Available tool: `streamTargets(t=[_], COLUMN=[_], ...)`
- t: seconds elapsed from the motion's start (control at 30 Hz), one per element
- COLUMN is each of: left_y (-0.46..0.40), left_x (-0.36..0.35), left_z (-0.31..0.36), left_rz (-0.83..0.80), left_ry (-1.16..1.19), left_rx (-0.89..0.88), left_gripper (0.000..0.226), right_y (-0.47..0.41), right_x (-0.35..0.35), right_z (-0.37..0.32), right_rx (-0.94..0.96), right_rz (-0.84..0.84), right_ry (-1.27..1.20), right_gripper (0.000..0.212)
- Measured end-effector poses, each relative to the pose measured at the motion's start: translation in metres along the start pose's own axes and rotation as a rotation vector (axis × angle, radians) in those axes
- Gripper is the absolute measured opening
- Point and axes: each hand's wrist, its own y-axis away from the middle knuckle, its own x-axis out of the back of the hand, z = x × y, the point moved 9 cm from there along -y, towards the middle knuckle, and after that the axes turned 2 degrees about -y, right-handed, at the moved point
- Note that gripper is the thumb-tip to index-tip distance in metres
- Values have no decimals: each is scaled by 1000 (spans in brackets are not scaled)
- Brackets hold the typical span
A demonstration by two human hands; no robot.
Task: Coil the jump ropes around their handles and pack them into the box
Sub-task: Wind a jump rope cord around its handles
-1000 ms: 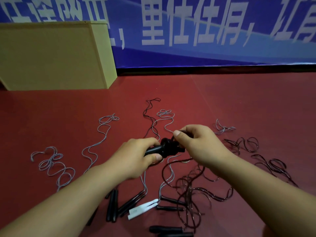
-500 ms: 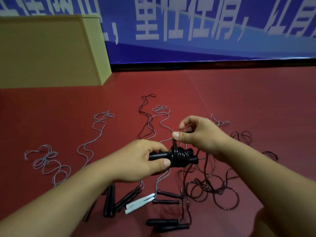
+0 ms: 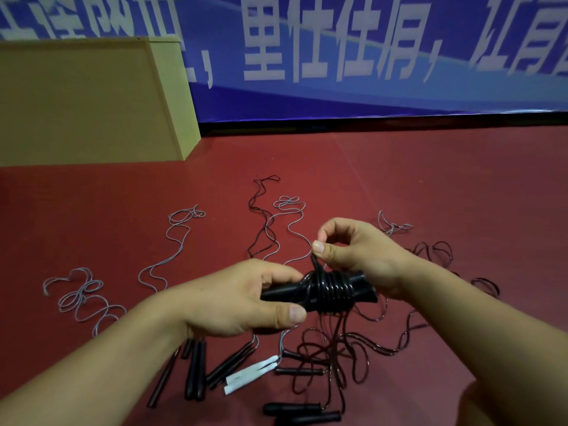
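The left hand (image 3: 242,298) clamps the paired black handles (image 3: 362,285) steady so the right hand (image 3: 359,253), pinching the black rope (image 3: 333,292), can lay tight coils around them.

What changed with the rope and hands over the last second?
The coil on the black handles grew from a few turns to a wide band, as the right hand pinched the rope and carried it round, rising above the handles. The loose rope below shrank. The left hand kept its grip on the handles; the ropes and handles on the floor stayed put.
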Motion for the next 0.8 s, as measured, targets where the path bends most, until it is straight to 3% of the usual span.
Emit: streamTargets(t=[0.1, 0.2, 0.4, 0.5, 0.6, 0.8], left_y=[-1, -3, 2, 7, 15, 38], left_x=[6, 21, 51, 65, 78, 106], left_z=[-4, -4, -7, -19, -32, -56], left_rz=[79, 238, 565, 719, 849, 1059], left_ry=[105, 99, 153, 146, 124, 70], left_rx=[-20, -56, -65, 1, 73, 226], left_gripper=[17, 29, 22, 24, 27, 25], right_y=[0, -1, -6, -6, -5, -2], right_x=[-4, -5, -25, -37, -43, -41], right_z=[4, 7, 17, 17, 19, 22], right_rx=[-8, -25, -106, -113, -144, -177], right_rz=[-23, 9, -3, -38, -57, -53], right_ry=[8, 88, 88, 109, 152, 306], right_gripper=[28, 6, 21, 32, 18, 20])
